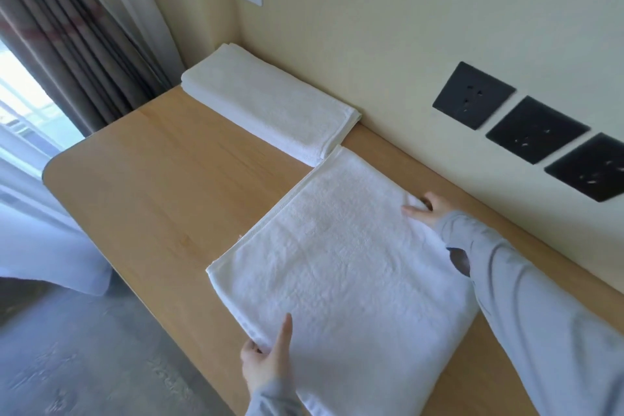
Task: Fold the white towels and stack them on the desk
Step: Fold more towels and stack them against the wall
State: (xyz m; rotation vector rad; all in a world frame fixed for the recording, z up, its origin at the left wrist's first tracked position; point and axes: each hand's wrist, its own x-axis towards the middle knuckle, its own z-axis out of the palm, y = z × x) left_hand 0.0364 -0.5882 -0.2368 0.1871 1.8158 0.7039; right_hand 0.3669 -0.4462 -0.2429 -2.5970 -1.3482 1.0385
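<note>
One nubby towel (337, 263); left hand (263, 365), right hand (426, 213) pinch.

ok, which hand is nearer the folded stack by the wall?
Right. The right hand grips the towel at its far edge, short of the stack; the left hand grips its near edge.

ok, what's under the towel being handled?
Light wooden desk shows round the flat white terry towel; beneath it is covered. Left hand pinches its near edge, right hand the wall-side edge.

The towels (337, 263) are white, the desk (162, 172) pale wood-grain, sockets (472, 94) black, curtain (67, 44) grey
</note>
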